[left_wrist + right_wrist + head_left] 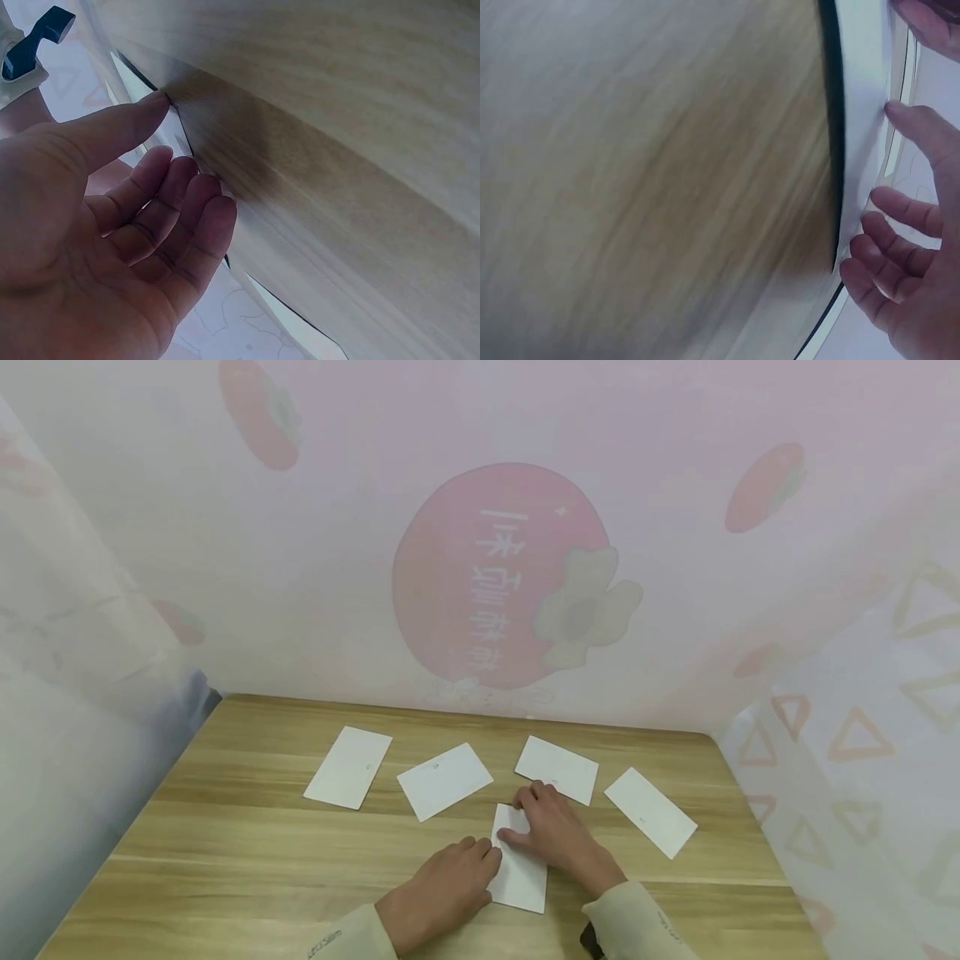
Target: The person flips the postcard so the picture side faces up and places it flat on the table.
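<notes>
A white rectangular card point(519, 883) lies on the wooden table between the two hands, its long side pointing away from me. My left hand point(446, 887) touches its left edge with the fingertips. From the far right side my right hand point(558, 833) rests on the same card, thumb on the upper face and fingers near the far edge. The right wrist view shows the card point(864, 112) edge-on with a dark line along its side, fingertips of the right hand point(915, 247) against it. In the left wrist view, the left hand's point(112, 217) fingers are loosely bent.
Beyond the hands, similar white cards lie spread in a row: one at far left point(347, 768), a tilted one point(445, 781), one behind the right hand point(562, 767) and one at right point(651, 812). A printed cloth point(337, 568) hangs behind the wooden table point(225, 835).
</notes>
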Available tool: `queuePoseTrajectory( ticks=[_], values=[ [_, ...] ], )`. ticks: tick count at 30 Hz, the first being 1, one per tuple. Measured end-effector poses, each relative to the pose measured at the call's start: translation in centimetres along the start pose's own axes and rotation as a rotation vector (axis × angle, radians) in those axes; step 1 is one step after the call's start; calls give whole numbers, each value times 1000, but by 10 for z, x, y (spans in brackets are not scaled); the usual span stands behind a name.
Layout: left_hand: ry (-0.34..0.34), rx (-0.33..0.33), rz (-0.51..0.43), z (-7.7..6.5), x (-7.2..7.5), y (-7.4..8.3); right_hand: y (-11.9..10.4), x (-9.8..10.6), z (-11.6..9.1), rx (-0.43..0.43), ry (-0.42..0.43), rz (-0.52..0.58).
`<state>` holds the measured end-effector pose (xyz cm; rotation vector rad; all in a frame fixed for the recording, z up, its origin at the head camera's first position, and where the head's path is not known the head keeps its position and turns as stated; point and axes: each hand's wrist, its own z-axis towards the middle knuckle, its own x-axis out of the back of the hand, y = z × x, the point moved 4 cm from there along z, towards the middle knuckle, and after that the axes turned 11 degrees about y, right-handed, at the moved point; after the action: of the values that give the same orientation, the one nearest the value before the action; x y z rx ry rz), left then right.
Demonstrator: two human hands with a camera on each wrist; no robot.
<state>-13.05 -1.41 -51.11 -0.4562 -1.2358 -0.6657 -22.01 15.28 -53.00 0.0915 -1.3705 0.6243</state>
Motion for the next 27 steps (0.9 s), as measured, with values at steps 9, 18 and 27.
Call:
queuePoseTrajectory(
  ticks=[9, 18, 27],
  values=[
    [-19, 12, -8, 0, -1, 0, 0, -3, 1, -54, 34, -32],
    [-20, 17, -14, 0, 0, -1, 1, -4, 1, -96, 72, -33],
    [-7, 14, -25, -3, 1, -1, -1, 1, 3, -121, 75, -10]
  ],
)
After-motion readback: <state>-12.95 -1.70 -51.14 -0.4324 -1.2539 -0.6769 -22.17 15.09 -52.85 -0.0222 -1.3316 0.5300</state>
